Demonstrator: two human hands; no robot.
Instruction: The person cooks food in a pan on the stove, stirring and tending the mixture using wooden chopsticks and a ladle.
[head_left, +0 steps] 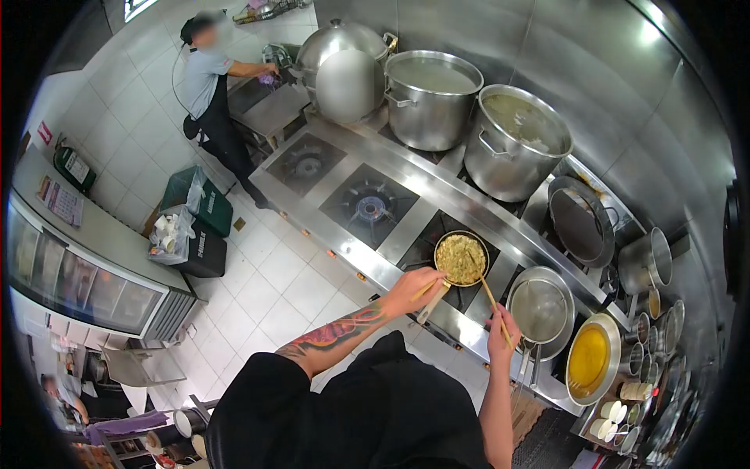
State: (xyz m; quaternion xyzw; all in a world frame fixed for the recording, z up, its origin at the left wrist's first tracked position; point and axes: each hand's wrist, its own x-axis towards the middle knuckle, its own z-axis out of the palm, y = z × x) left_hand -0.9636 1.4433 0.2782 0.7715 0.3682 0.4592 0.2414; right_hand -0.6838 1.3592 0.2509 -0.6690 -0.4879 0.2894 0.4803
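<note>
A small round pan (441,260) sits on a stove burner, filled with a yellow, lumpy egg-like mixture (461,259). Its pale handle (433,303) points toward me. My left hand (412,289), at the pan's near left edge, has its fingers closed on a thin wooden stick like a chopstick (426,290), beside the handle. In my right hand (502,332), to the right and nearer me, is another long wooden chopstick (490,291); its far end reaches the pan's right side. Whether either tip touches the mixture is hard to make out.
Large steel pots (434,109) of liquid stand behind the stove. A strainer (541,309) rests right of the pan, near a bowl of yellow liquid (590,361). Left lie a burner (371,207) and bins (205,250). A co-worker (211,102) stands at a sink.
</note>
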